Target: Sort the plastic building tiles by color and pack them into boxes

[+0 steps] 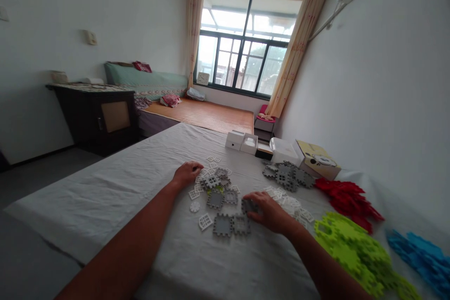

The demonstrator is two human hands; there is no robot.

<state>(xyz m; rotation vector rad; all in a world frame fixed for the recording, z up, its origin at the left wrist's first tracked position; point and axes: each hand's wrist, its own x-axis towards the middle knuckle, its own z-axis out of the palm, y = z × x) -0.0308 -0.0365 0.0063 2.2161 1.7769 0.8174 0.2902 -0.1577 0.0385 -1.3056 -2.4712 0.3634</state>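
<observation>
Grey and white interlocking square tiles (pixel 220 192) lie scattered in the middle of a bed covered by a white sheet (pixel 116 197). My left hand (pixel 187 173) rests at the left edge of that scatter, fingers curled onto small pieces. My right hand (pixel 269 210) is pressed down with closed fingers on a grey tile (pixel 248 206), beside two joined grey tiles (pixel 232 225). A white window-pattern tile (pixel 205 221) lies just left of them.
A grey tile pile (pixel 290 176), red pieces (pixel 348 199), lime-green pieces (pixel 351 243) and blue pieces (pixel 422 253) lie to the right. White boxes (pixel 242 141) and a cardboard box (pixel 318 159) sit at the far edge. A dark cabinet (pixel 98 117) stands left.
</observation>
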